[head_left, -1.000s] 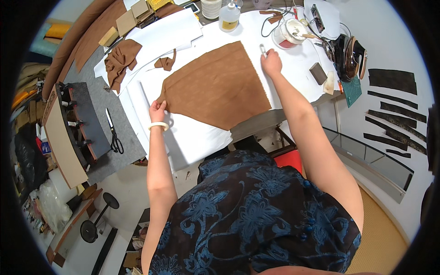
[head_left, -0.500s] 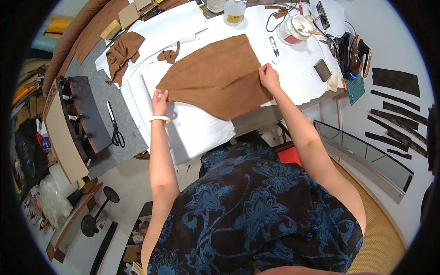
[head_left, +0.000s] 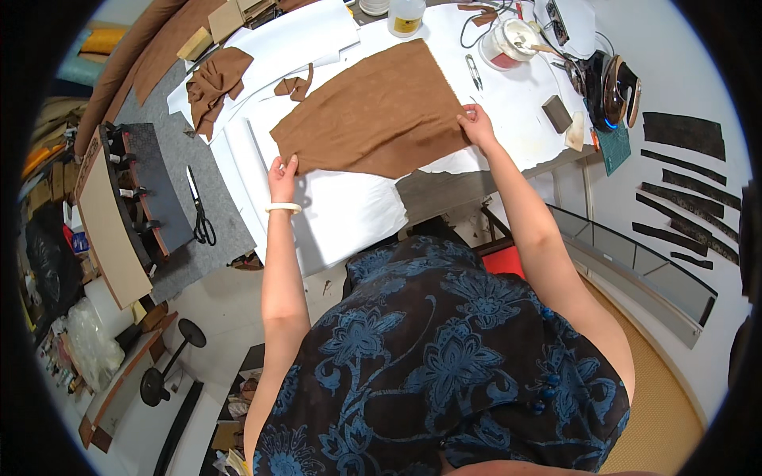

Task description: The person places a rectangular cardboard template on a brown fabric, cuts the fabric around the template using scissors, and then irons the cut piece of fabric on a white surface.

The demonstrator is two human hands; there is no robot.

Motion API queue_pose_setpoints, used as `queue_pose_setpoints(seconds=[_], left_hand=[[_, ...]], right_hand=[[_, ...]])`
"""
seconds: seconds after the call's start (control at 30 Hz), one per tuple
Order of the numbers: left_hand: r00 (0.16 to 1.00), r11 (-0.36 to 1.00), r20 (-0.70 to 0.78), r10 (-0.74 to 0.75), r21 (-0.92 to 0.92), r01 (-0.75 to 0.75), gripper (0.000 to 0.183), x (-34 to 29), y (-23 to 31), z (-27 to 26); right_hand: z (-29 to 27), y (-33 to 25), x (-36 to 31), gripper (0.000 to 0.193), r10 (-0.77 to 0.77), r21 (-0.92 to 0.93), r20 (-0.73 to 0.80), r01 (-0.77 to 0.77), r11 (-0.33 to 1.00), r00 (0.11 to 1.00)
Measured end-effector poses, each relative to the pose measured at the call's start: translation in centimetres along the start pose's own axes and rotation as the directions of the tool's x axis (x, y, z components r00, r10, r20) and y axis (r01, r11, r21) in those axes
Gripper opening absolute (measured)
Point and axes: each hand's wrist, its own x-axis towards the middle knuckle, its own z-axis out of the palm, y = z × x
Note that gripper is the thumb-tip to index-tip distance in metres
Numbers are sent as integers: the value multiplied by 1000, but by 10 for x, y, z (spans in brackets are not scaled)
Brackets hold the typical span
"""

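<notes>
left hand [head_left: 282,181] pinching the brown cloth [head_left: 373,111] at its left end, right hand [head_left: 477,127] pinching the right edge, snips [head_left: 474,73] and tub [head_left: 502,49] just chilling nearby

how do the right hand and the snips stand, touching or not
Apart: the head view shows bare white surface between the right hand and the snips, which lie above it in the picture.

Cloth [head_left: 373,99]: brown, matte, spread out at 12 o'clock in view. Tapers to narrow end at 8 o'clock; wide edge around 2–3 looks frayed. Soft creases toward 6, upper part near 12 smoother.
</notes>
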Motion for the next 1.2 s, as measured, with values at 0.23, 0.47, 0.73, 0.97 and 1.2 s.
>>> queue_pose_setpoints(seconds=[0.23,0.47,0.73,0.97,1.2], left_hand=[[818,820,-53,-573,-22,572,34,-2,8,3],[923,923,-12,-384,-16,383,29,-48,-2,9],[937,947,-264,-230,158,278,32,-68,-59,12],[934,713,-356,-43,644,278,65,-90,-40,29],[911,334,154,383,896,-292,67,-105,-11,63]], right_hand=[[-10,-3,-12,31,-7,-52,21,8,999,1000],[-14,12,-26,34,-29,-81,44,33,996,999],[-12,15,-55,33,-146,-226,-2,141,964,989],[-11,13,-69,33,-58,-293,-66,36,955,996],[-1,-8,-98,23,-664,-618,32,537,575,747]])
